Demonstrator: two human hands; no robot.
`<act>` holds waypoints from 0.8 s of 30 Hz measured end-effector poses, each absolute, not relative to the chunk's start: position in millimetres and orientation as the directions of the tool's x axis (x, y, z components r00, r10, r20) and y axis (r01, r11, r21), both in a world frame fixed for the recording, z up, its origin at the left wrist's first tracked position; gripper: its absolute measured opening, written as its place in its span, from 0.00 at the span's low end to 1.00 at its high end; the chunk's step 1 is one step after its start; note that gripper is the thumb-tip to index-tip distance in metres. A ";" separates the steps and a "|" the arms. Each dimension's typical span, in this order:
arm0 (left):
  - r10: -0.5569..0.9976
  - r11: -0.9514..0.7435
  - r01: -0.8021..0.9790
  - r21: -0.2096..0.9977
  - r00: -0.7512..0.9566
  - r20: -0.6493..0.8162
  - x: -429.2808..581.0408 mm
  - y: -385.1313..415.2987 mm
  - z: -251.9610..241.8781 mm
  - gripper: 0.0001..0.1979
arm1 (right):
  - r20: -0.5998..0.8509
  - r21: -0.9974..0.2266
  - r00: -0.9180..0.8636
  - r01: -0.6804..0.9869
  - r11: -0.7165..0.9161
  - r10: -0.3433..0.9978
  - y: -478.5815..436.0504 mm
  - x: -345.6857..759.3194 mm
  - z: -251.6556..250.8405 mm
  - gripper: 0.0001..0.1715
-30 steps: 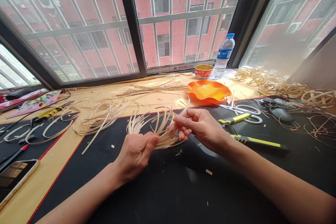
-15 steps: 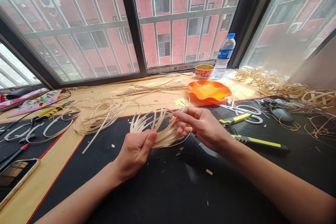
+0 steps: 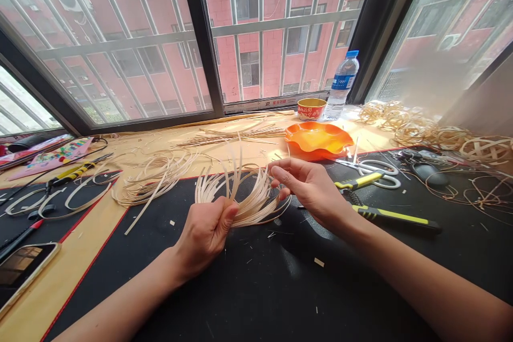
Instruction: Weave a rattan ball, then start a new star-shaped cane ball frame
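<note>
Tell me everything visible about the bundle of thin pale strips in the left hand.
The bundle of thin pale strips looks like bamboo or cane. Clamped by the left hand at its near side, it curves out both ways over the black mat, some ends pointing upward. The right hand is beside it on the right; fingertip contact is unclear.

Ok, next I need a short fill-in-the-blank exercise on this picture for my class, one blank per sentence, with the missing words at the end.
1. The person's ____ hand grips a bundle of strips.
2. The mat beneath the strips is mostly ____, with a red edge.
3. The wavy-rimmed dish is ____.
4. The cap on the bottle is ____.

Missing words: left; black; orange; blue.
</note>
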State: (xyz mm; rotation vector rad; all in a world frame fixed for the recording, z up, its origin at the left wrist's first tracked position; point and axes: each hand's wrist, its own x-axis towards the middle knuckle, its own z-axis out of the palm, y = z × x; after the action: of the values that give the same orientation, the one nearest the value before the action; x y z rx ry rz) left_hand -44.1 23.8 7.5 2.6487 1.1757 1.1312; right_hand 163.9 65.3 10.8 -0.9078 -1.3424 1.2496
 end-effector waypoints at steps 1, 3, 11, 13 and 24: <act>0.661 -0.706 0.642 0.300 0.444 0.605 -43.8 22.8 8.4 0.14 | 0.194 -0.978 -0.171 -0.111 0.177 0.966 65.7 164.4 9.8 0.20; 0.662 -0.696 0.657 0.288 0.434 0.610 -43.5 21.6 9.6 0.13 | 0.184 -0.981 -0.180 -0.092 0.170 0.966 65.9 164.9 8.7 0.21; 0.667 -0.676 0.683 0.277 0.407 0.624 -43.4 24.5 8.3 0.11 | 0.002 -0.966 -0.364 -0.240 -0.091 0.931 60.7 162.8 14.7 0.27; 0.685 -0.673 0.665 0.323 0.396 0.612 -43.2 24.6 7.9 0.11 | -0.017 -0.942 -0.354 -0.308 -0.134 0.935 60.3 163.3 16.1 0.28; 0.686 -0.707 0.576 0.410 0.418 0.595 -45.6 23.0 8.1 0.07 | 0.026 -0.897 -0.416 -0.412 -0.163 0.909 62.0 165.1 16.7 0.14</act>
State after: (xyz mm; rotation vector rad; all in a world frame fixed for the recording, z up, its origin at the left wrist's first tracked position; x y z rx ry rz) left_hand -45.6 23.0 8.1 2.5226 1.1312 1.1630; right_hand 165.1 62.0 16.7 -0.6784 -1.1059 1.7458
